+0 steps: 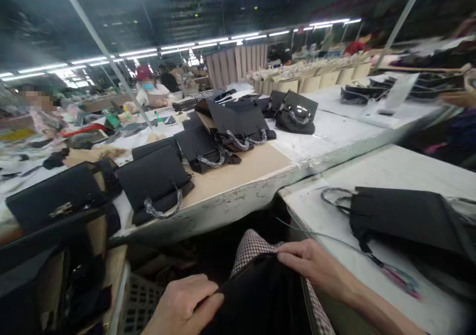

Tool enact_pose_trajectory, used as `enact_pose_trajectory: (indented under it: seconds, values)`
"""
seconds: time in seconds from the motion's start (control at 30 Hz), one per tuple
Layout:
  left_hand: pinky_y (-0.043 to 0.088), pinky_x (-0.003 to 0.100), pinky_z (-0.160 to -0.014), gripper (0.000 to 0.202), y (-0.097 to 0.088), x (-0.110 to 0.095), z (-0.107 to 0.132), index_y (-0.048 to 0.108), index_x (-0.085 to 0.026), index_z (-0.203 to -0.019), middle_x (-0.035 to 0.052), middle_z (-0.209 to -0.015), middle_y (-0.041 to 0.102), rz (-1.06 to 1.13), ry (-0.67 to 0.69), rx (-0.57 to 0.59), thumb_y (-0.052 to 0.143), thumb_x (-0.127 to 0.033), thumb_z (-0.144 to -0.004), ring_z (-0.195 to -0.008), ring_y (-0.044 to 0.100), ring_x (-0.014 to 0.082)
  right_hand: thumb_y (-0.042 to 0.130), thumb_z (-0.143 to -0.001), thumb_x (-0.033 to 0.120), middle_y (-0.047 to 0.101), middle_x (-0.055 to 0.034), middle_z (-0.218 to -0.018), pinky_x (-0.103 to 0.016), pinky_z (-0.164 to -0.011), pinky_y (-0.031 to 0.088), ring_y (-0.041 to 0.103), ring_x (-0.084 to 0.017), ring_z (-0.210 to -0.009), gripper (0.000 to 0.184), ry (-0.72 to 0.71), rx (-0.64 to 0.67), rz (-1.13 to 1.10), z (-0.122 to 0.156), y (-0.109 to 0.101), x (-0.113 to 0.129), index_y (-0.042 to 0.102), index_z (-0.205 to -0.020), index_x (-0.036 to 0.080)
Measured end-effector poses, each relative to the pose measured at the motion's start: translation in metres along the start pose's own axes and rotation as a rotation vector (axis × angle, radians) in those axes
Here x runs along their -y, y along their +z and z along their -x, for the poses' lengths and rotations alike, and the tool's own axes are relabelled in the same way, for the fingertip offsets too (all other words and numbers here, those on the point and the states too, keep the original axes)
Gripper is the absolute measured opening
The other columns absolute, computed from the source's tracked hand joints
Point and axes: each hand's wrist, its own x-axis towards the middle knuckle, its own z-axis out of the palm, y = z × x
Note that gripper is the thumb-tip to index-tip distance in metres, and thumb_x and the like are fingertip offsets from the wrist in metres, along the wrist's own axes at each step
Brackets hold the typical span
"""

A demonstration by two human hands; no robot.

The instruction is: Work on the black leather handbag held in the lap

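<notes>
Across my lap, over brown-and-white checked cloth (250, 250), lies a soft black bag piece (260, 295); whether it is a whole bag or only its lining I cannot tell. My left hand (188, 303) pinches its near-left edge between thumb and fingers. Farther up on the same edge, my right hand (307, 260) also has thumb and fingers closed on it, so the edge is stretched between both hands. The lower part of the piece runs out of view. To the right, a black handbag (397, 216) with wrapped handles lies on the white table (342, 265).
Several black handbags (154, 181) with plastic-wrapped handles line the long worktable (253, 196) ahead. At lower left are more black bags (55, 196) and a plastic crate (139, 300). A thin cord (327, 236) crosses the right table. Co-workers (148, 87) sit farther back.
</notes>
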Motion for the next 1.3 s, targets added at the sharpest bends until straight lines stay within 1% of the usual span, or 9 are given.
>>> enact_pose_trajectory:
  seconds: [0.1, 0.2, 0.3, 0.4, 0.53, 0.63, 0.9, 1.07, 1.3]
  values:
    - [0.043, 0.019, -0.064, 0.035, -0.005, -0.002, 0.001, 0.066, -0.019, -0.075, -0.0010, -0.072, 0.064, 0.019, -0.013, 0.027, 0.045, -0.029, -0.100, -0.068, 0.062, 0.0113, 0.054, -0.089, 0.036, 0.071, 0.0005, -0.071, -0.025, -0.062, 0.048, 0.062, -0.019, -0.067, 0.032, 0.024, 0.017, 0.001, -0.007, 0.002, -0.001, 0.077, -0.078, 0.016]
    - [0.044, 0.019, -0.064, 0.033, -0.007, -0.003, 0.002, 0.066, -0.019, -0.075, -0.0008, -0.072, 0.064, -0.001, 0.009, 0.038, 0.046, -0.029, -0.100, -0.068, 0.062, 0.0112, 0.056, -0.089, 0.037, 0.071, 0.0000, -0.072, -0.025, -0.063, 0.049, 0.064, -0.019, -0.068, 0.030, 0.039, 0.122, 0.010, -0.013, -0.006, 0.002, 0.077, -0.085, 0.016]
    - [0.044, 0.019, -0.063, 0.029, -0.006, -0.002, 0.000, 0.068, -0.018, -0.077, -0.0007, -0.072, 0.064, -0.041, 0.055, 0.023, 0.049, -0.026, -0.098, -0.067, 0.062, 0.0115, 0.060, -0.090, 0.035, 0.074, -0.0016, -0.096, -0.028, -0.080, 0.051, 0.067, -0.022, -0.090, 0.028, 0.004, 0.259, 0.006, -0.017, -0.017, 0.012, 0.073, -0.109, 0.020]
    - [0.045, 0.018, -0.061, 0.026, -0.005, -0.002, -0.001, 0.068, -0.018, -0.076, -0.0009, -0.070, 0.064, -0.061, 0.090, 0.015, 0.052, -0.022, -0.096, -0.065, 0.063, 0.0111, 0.072, -0.084, 0.031, 0.067, -0.0016, -0.118, -0.031, -0.098, 0.045, 0.061, -0.022, -0.110, 0.039, -0.134, 0.265, 0.026, -0.024, -0.020, 0.024, 0.066, -0.122, 0.026]
    - [0.043, 0.019, -0.058, 0.026, -0.006, -0.003, -0.001, 0.067, -0.018, -0.073, -0.0007, -0.068, 0.064, -0.070, 0.110, 0.010, 0.053, -0.023, -0.095, -0.063, 0.063, 0.0111, 0.084, -0.074, 0.028, 0.063, -0.0017, -0.113, -0.029, -0.099, 0.043, 0.060, -0.020, -0.107, 0.022, -0.343, 0.268, 0.102, -0.039, -0.006, 0.029, 0.075, -0.094, 0.022]
    - [0.043, 0.019, -0.060, 0.028, -0.007, -0.002, 0.001, 0.066, -0.018, -0.075, -0.0006, -0.070, 0.064, -0.038, 0.068, 0.045, 0.050, -0.025, -0.097, -0.065, 0.062, 0.0109, 0.084, -0.074, 0.025, 0.065, -0.0004, -0.101, -0.027, -0.089, 0.046, 0.062, -0.017, -0.097, 0.015, -0.378, 0.297, 0.126, -0.048, 0.005, 0.027, 0.073, -0.082, 0.020]
    - [0.042, 0.019, -0.061, 0.024, -0.006, -0.001, 0.001, 0.067, -0.019, -0.078, -0.0014, -0.071, 0.065, 0.006, -0.008, 0.042, 0.052, -0.026, -0.096, -0.066, 0.062, 0.0107, 0.072, -0.080, 0.017, 0.068, 0.0045, -0.082, -0.021, -0.069, 0.044, 0.062, -0.013, -0.078, 0.011, -0.151, 0.149, 0.103, -0.040, 0.018, 0.026, 0.065, -0.072, 0.018]
    - [0.042, 0.018, -0.062, 0.024, -0.007, -0.002, 0.001, 0.067, -0.020, -0.078, -0.0019, -0.072, 0.066, 0.021, -0.006, 0.032, 0.052, -0.025, -0.096, -0.067, 0.064, 0.0105, 0.070, -0.074, 0.016, 0.071, 0.0031, -0.079, -0.023, -0.069, 0.044, 0.064, -0.016, -0.078, 0.008, -0.081, 0.067, 0.094, -0.041, 0.024, 0.022, 0.066, -0.068, 0.018]
    - [0.042, 0.018, -0.061, 0.023, -0.007, -0.002, 0.001, 0.068, -0.020, -0.080, -0.0017, -0.072, 0.065, 0.049, -0.018, 0.025, 0.052, -0.028, -0.096, -0.067, 0.063, 0.0105, 0.072, -0.068, 0.014, 0.073, 0.0008, -0.089, -0.024, -0.076, 0.045, 0.066, -0.018, -0.086, 0.013, -0.081, 0.098, 0.006, -0.040, 0.023, 0.023, 0.064, -0.057, 0.017]
